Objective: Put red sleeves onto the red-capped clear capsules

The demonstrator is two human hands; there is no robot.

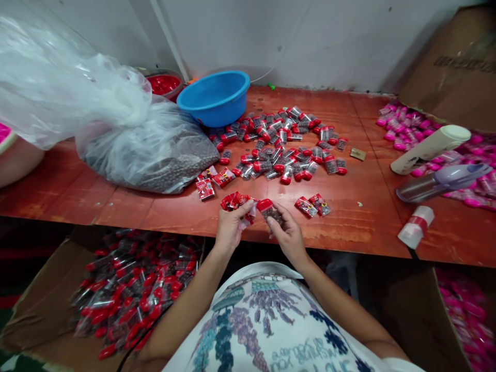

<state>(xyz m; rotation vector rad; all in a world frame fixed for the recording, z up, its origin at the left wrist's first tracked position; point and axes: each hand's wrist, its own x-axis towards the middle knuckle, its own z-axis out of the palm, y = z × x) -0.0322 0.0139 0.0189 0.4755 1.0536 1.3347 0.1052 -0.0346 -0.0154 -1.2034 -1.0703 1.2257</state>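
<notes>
At the near edge of the red wooden table (360, 227), my left hand (231, 228) pinches a bunch of small red printed packets (234, 200). My right hand (287, 232) grips a small clear bottle with a red cap (268, 207), filled with dark beads, close beside the packets. Both hands have curled fingers. More red packets (211, 182) lie just left of my hands, and two others (312, 205) lie to the right. A heap of several red-capped bottles (284, 144) covers the table's middle.
A big clear plastic bag of dark beads (155, 155) lies at left, a blue basin (215, 97) behind it. Pink-capped bottles (403, 126) and white and grey tools (430, 149) sit at right. A cardboard box of finished red-capped bottles (127, 289) stands below left.
</notes>
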